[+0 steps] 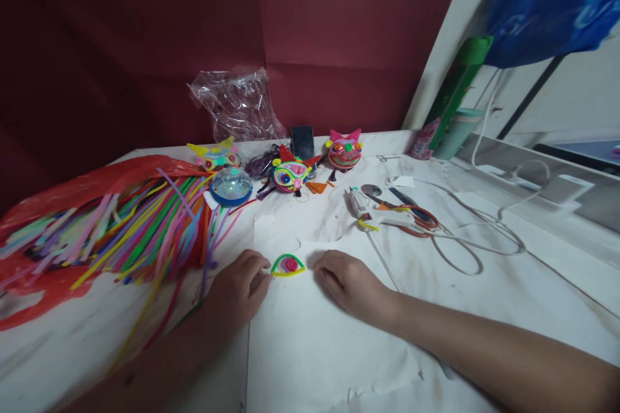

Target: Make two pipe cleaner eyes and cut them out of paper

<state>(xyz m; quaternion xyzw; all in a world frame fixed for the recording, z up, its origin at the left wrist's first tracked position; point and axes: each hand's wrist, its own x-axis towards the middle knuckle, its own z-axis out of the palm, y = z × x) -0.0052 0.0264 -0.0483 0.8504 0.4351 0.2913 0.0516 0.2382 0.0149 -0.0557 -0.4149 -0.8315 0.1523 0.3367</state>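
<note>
An eye-shaped piece (298, 270) with a green upper rim, a yellow lower rim and a pink and red coil inside lies flat on white paper (320, 348). My left hand (245, 284) is just left of it, fingers closed in a pinch. A small white piece (267, 269) shows at those fingertips, by the eye shape's left corner. On the other side, my right hand (351, 284) rests on the paper with its fingers curled together, a little apart from the eye shape. No object shows in it.
Colourful fuzzy stems (140, 232) spread over a red plastic bag (97, 179) at left. Behind stand decorated heads (289, 175), a clear dome (231, 186) and a phone (303, 141). At right lie a glue gun (359, 203), orange-handled scissors (423, 221) and a looping white cable (504, 242).
</note>
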